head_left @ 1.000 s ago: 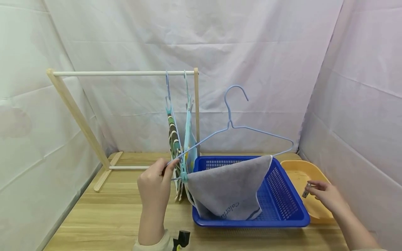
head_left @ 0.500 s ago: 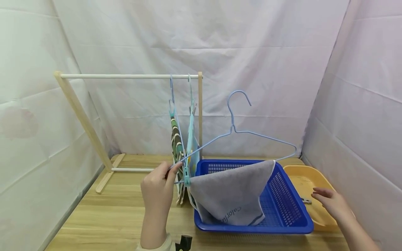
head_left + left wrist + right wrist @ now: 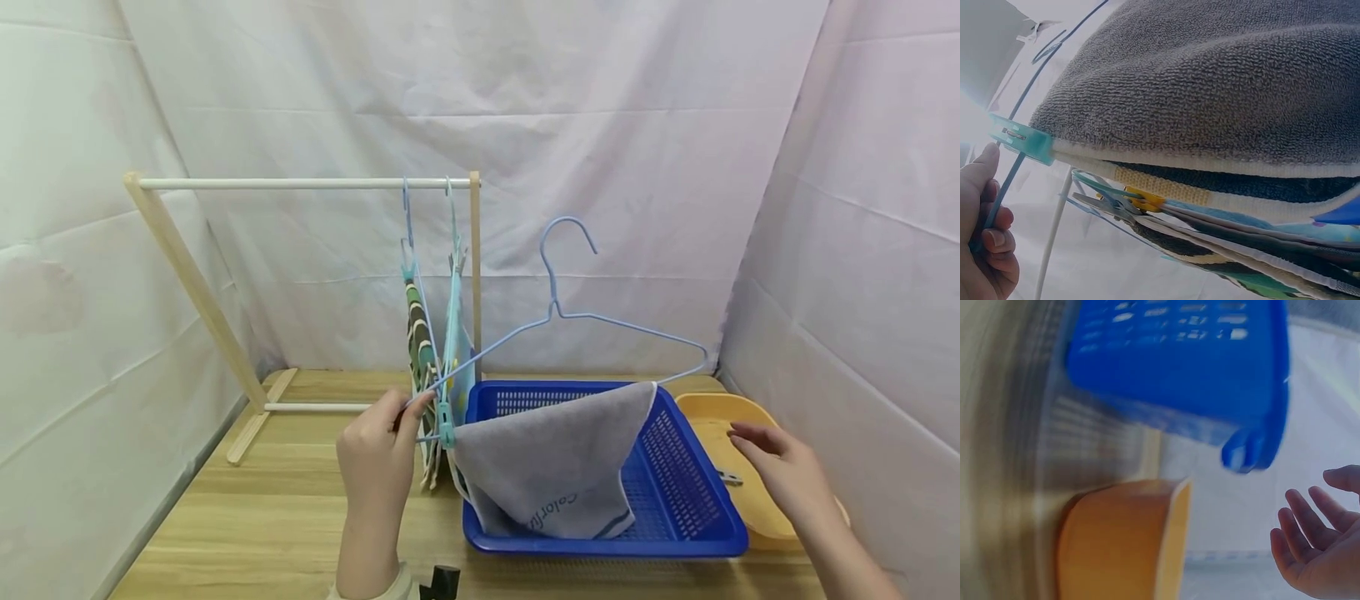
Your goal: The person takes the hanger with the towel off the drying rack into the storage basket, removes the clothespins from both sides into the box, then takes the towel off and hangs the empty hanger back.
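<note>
My left hand [image 3: 375, 446] grips the left corner of a blue wire clothes hanger [image 3: 552, 302], holding it over the blue basket [image 3: 600, 547]. A grey towel [image 3: 555, 454] with dark lettering drapes over the hanger's lower bar, its bottom inside the basket. At the towel's left end, a teal clothespin [image 3: 1036, 145] clamps it to the bar, right by my left fingertips. My right hand [image 3: 787, 475] is over the yellow tray [image 3: 708, 421], fingers loosely bent and holding nothing, as the right wrist view confirms. A small grey clothespin [image 3: 730, 477] lies in the tray beside the basket's rim.
Behind my left hand stands a drying rack [image 3: 285, 183] with a white rail and wooden ends. Two hangers hang near its right end, carrying a green-striped cloth [image 3: 420, 321] and a light blue cloth [image 3: 462, 350]. White fabric walls [image 3: 637, 167] enclose the table.
My right hand has let go of the grey clothespin, which now lies in the yellow tray, and has since shifted slightly left. My left hand keeps holding the hanger with the towel.
</note>
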Demonstrator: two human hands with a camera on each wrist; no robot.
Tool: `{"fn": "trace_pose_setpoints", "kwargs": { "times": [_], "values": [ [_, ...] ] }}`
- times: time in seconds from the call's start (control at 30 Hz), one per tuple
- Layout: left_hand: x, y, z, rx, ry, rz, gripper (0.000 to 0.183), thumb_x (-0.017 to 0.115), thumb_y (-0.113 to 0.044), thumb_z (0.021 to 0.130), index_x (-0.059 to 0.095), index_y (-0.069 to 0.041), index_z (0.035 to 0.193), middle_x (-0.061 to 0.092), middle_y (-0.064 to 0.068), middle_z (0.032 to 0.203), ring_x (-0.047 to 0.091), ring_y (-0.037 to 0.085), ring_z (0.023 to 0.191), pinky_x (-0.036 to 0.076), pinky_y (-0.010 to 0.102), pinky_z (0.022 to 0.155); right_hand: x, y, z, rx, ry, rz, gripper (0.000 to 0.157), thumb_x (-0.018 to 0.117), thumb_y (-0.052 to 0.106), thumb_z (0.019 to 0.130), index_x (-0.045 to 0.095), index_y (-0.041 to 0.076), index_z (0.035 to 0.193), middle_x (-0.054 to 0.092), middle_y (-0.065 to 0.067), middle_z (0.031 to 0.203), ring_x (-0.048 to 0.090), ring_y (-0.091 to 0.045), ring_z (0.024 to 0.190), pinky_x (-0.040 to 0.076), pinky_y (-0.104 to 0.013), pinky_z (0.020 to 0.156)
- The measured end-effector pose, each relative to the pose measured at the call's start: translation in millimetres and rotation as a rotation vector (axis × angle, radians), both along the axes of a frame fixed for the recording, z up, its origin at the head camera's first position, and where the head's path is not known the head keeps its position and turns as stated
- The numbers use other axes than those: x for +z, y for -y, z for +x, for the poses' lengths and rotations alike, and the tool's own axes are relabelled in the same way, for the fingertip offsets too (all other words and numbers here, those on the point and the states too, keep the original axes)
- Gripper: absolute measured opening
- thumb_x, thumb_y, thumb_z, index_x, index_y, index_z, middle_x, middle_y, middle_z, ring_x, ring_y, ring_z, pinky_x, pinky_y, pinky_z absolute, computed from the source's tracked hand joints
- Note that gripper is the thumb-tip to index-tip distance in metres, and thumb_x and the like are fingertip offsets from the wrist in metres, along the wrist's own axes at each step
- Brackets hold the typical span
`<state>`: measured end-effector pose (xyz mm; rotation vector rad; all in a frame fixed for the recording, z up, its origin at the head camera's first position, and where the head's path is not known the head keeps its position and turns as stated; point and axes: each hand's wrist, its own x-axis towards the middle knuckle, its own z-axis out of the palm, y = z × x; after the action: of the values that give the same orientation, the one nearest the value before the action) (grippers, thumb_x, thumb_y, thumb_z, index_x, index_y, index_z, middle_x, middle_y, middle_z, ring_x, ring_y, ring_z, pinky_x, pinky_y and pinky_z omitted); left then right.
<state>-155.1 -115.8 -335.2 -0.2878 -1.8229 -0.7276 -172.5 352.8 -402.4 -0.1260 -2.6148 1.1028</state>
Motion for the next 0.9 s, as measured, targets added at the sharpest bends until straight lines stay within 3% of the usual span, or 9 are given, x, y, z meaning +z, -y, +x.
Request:
{"fn": "trace_pose_setpoints", "kwargs": {
  "times": [0.13, 0.43, 0.67, 0.9],
  "values": [
    [-0.3, 0, 2.3, -0.003, 0.010, 0.000, 0.047, 0.055, -0.044, 0.095, 0.051, -0.011, 0.062, 0.035, -0.007, 0.051, 0.024, 0.003, 0.045, 0.017, 0.018, 0.039, 12.4, 14, 6.0, 0.035, -0.075, 0.002, 0.036, 0.061, 0.027, 0.098, 0.064, -0.002, 0.120, 0.065, 0.017, 0.096, 0.047, 0.018, 0.085, 0.043, -0.009, 0.066],
    [-0.6, -2, 2.5, 0.002, 0.016, -0.008, 0.048, 0.054, -0.046, 0.095, 0.050, -0.012, 0.062, 0.034, -0.008, 0.051, 0.024, 0.003, 0.045, 0.017, 0.018, 0.039, 38.1, 40, 19.4, 0.067, -0.112, -0.015, 0.033, 0.060, 0.026, 0.098, 0.065, 0.001, 0.119, 0.068, 0.002, 0.102, 0.054, 0.012, 0.085, 0.046, -0.009, 0.068],
    [0.0, -4, 2.0, -0.010, 0.016, -0.001, 0.046, 0.056, -0.043, 0.096, 0.051, -0.011, 0.063, 0.035, -0.007, 0.052, 0.026, 0.005, 0.045, 0.018, 0.019, 0.040, 53.6, 63, 28.1, 0.128, -0.216, 0.000, 0.024, 0.064, 0.017, 0.096, 0.067, 0.004, 0.116, 0.065, 0.012, 0.102, 0.056, 0.008, 0.088, 0.045, -0.008, 0.071],
    [-1.3, -5, 4.2, -0.015, 0.038, 0.007, 0.034, 0.074, -0.022, 0.087, 0.052, -0.010, 0.064, 0.036, -0.006, 0.052, 0.026, 0.004, 0.045, 0.020, 0.019, 0.039, 65.9, 88, 35.5, 0.194, -0.307, -0.005, 0.023, 0.066, 0.007, 0.093, 0.068, 0.007, 0.116, 0.066, 0.011, 0.104, 0.057, 0.005, 0.091, 0.043, -0.007, 0.077]
  ]
}}
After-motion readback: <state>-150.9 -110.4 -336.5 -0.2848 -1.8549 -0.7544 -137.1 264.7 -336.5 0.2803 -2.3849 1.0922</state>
